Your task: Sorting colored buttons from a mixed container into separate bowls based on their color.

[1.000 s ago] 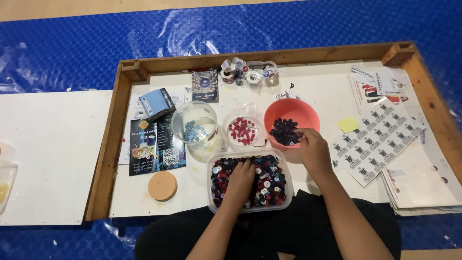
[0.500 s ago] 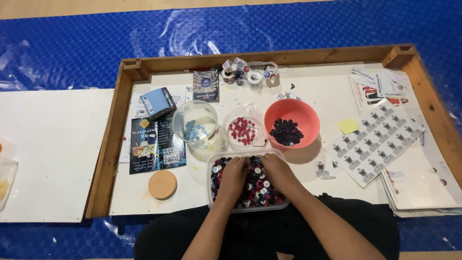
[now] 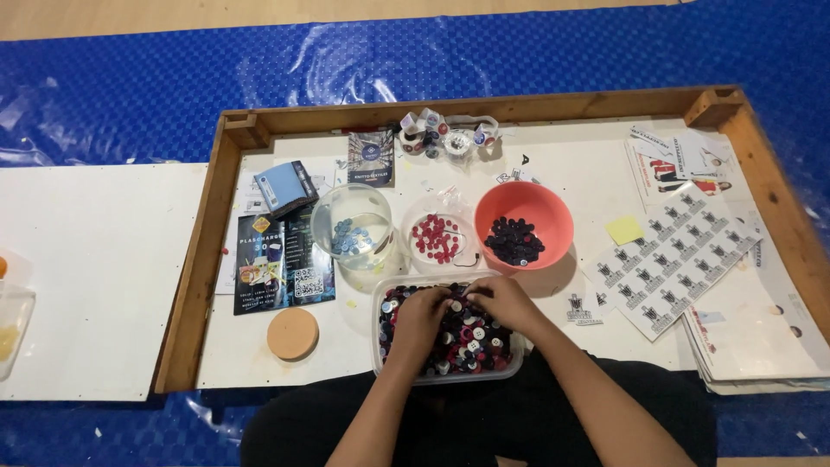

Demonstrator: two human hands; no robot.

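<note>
Both hands dig in the clear plastic tub of mixed red, dark and white buttons (image 3: pixel 450 333) at the desk's near edge.
We see left hand (image 3: pixel 421 316) and right hand (image 3: pixel 501 300) fingering buttons, grip unclear; beyond stand a coral bowl of dark buttons (image 3: pixel 524 225), red ones (image 3: pixel 437 238), blue ones (image 3: pixel 353 227).

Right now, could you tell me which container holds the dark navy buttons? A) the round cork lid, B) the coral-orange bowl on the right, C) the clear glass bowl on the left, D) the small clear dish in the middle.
B: the coral-orange bowl holds a pile of dark navy buttons, while the glass bowl has light blue ones and the small clear dish has red ones.
</note>
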